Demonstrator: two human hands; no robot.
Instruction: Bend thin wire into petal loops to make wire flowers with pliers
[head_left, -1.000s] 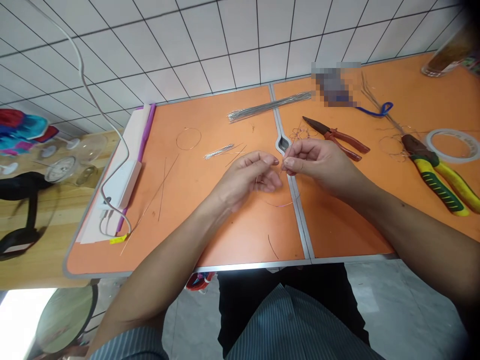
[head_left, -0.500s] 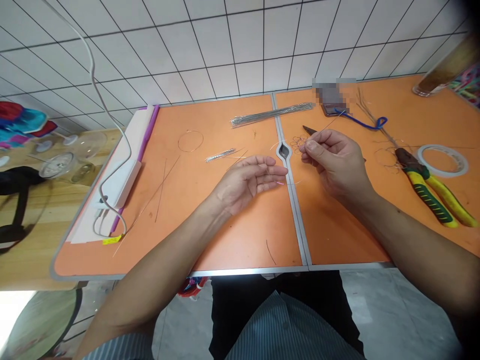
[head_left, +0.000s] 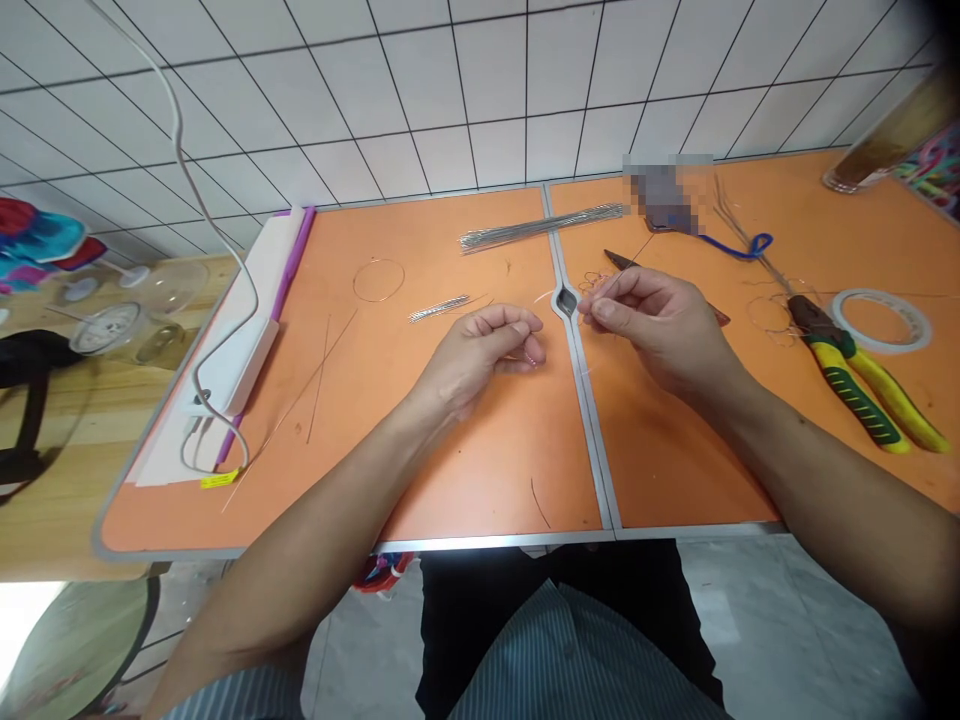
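Note:
My right hand point(head_left: 664, 325) pinches a very thin wire point(head_left: 637, 252) between thumb and fingers, and one end sticks up past the fingertips. To its left my left hand point(head_left: 491, 350) is closed, thumb against curled fingers, with a fine wire and a tiny pinkish speck point(head_left: 534, 363) at the fingertips. The wire's full path between the hands is too faint to follow. Behind the right hand lie a dark-tipped tool point(head_left: 619, 259), partly hidden, and a small tangle of thin wire point(head_left: 591, 281). A short bundle of silvery wires point(head_left: 439, 308) lies beyond the left hand.
A long wire bundle point(head_left: 544, 228) lies near the tiled wall. Yellow-green pliers point(head_left: 859, 385), a tape roll point(head_left: 916, 322) and a blue tie point(head_left: 731, 248) are at right. A white power strip point(head_left: 238, 370) with a cable stands left. A wire ring point(head_left: 379, 281) and loose wires lie on the orange table point(head_left: 465, 490).
My left hand's fingers have gone from stretched out to curled and closed, and the hand has drawn slightly left. My right hand has shifted a little left and down, still pinching the wire.

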